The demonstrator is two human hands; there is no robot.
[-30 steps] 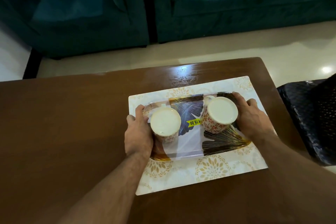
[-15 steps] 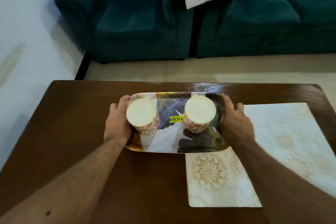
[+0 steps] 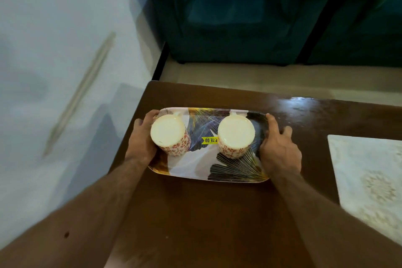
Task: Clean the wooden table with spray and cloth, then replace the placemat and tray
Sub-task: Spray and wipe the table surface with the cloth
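The placemat [image 3: 369,183] runs off the right edge (its pattern blurred).

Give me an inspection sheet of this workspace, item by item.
Surface: dark wooden table, glossy, with a glare patch near its far edge.
Job's things: tray held near the table's left end; placemat lies apart to the right; spray and cloth not seen.
Clutter: two upside-down mugs and a yellow price sticker on the tray.
Grips: left hand and right hand each hold a tray end.
Cables: nothing seen.
Surroundings: teal sofa, white wall.
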